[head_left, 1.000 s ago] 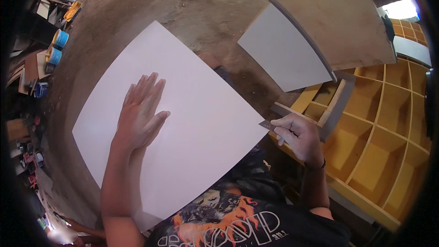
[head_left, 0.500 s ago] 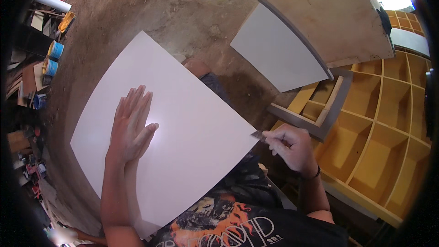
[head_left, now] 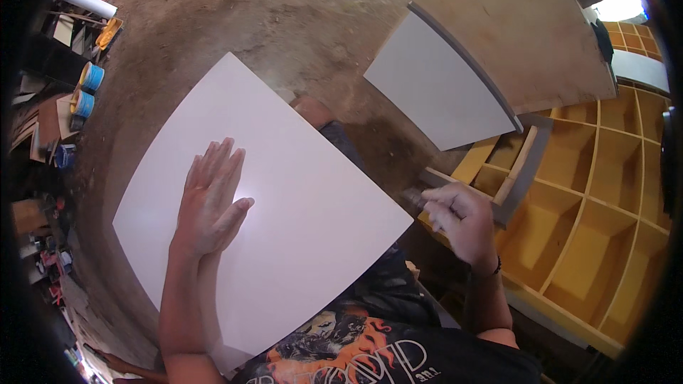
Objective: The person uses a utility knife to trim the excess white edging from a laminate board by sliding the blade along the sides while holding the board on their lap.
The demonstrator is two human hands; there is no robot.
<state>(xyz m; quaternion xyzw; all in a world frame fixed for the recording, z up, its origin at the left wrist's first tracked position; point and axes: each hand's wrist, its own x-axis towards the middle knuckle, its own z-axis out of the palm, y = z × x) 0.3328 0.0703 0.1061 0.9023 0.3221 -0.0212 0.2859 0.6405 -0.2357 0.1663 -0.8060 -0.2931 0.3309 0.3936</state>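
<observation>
A large white panel [head_left: 299, 242] lies across my lap, its right corner pointing toward my right hand. My left hand [head_left: 211, 203] rests flat on the panel's left half, fingers stretched forward and thumb out to the side. Just beyond the right corner, my right hand [head_left: 461, 220] pinches a small dark flat piece [head_left: 413, 198] between thumb and fingers. That piece is blurred, so its exact kind cannot be made out. It is apart from the panel's edge.
A grey-white panel with a dark edge [head_left: 441, 82] leans against a plywood sheet [head_left: 512, 35] ahead on the right. Yellow compartmented shelving [head_left: 562, 220] and a grey-edged frame [head_left: 523, 163] stand at right. Blue-and-yellow cans [head_left: 91, 77] and scraps line the left.
My right hand has moved slightly right, taking the small dark piece off the panel's corner edge. My left hand stays flat on the panel; the whole view has shifted a little.
</observation>
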